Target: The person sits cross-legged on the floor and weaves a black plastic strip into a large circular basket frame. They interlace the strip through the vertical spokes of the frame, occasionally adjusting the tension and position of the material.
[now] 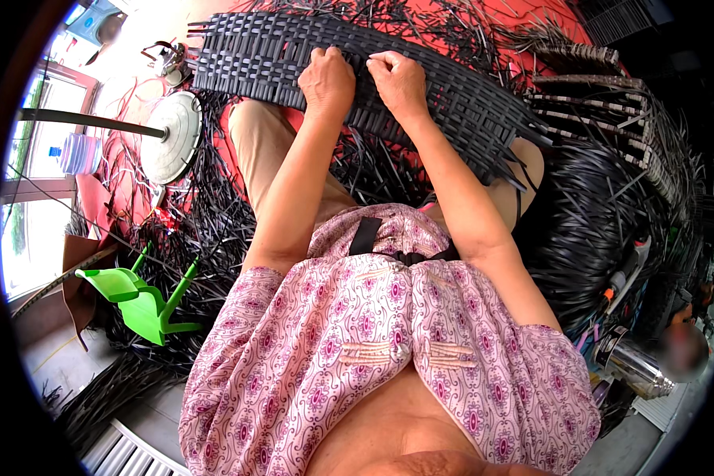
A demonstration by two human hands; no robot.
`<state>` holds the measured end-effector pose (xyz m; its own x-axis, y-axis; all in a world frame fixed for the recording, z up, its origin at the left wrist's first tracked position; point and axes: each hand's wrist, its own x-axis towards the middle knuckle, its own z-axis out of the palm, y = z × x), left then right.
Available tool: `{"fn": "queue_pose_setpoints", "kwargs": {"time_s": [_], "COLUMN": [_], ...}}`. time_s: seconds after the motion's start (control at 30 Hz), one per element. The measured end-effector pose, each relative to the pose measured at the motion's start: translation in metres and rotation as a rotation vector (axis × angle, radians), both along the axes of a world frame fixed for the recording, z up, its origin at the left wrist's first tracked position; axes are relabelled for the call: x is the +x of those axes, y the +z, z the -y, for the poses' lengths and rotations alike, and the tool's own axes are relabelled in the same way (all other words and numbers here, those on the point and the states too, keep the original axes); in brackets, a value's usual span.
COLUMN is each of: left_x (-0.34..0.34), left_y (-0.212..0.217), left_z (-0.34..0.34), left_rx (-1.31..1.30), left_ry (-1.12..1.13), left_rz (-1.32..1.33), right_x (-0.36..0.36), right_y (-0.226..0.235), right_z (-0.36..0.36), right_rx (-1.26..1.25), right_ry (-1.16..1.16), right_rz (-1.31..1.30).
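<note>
A long black panel (254,55) of woven flat strips lies across my knees, its surface in a tight basket weave. Loose strip ends stick out at its left and right ends. My left hand (329,82) is closed in a fist over the middle of the panel. Just to its right, my right hand (397,84) is closed too, thumb and fingers pinched together against the weave. Only a small gap separates the two hands. Whatever is between the fingers of either hand is hidden or too thin to make out.
Piles of loose black strips (587,230) surround me. On the left stand a pole with a round white base (170,136), a green plastic chair-like item (147,305) and a clear water jug (79,153). Woven frames (595,111) and a metal flask (635,365) are on the right.
</note>
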<state>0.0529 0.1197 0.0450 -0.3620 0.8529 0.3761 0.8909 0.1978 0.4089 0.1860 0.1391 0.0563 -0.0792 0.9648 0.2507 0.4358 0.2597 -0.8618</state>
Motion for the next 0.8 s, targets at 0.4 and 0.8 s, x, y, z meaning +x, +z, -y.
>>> {"fn": "queue_pose_setpoints", "kwargs": {"time_s": [0.4,0.8], "left_x": [-0.027,-0.034], "left_y": [-0.004,-0.015], "left_z": [-0.009,-0.011], "left_rx": [0.067,0.143], "left_ry": [-0.129,-0.271], "left_rz": [0.338,0.363], "right_x": [-0.001,-0.004], "right_y": [0.004,0.003], "right_z": [0.001,0.000], "right_rx": [-0.010,0.045], "right_ry": [0.007,0.021], "right_rz": [0.192,0.380]}}
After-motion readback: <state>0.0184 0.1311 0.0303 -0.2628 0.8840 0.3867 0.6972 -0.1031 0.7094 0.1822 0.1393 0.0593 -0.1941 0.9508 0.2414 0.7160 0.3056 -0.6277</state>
